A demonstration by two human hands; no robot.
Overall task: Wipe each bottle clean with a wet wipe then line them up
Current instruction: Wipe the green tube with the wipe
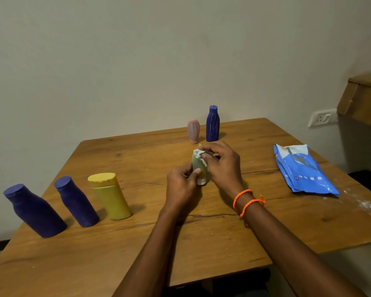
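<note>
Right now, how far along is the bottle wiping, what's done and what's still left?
Looks done: two purple bottles and the yellow bottle stand in a row at the left. In hand: the left hand holds the green bottle while the right hand rubs a wet wipe on it. Probably left: the pink bottle and streaked blue bottle at the back.

Setting: plain domestic room, likely a home. Evidence: wooden table (212,236) set against a bare off-white wall (137,50); white wall socket (321,118) at far right; wooden cabinet (364,99) mounted beside it; household plastic bottles and a blue wet-wipe pack (302,170) on the tabletop.
</note>
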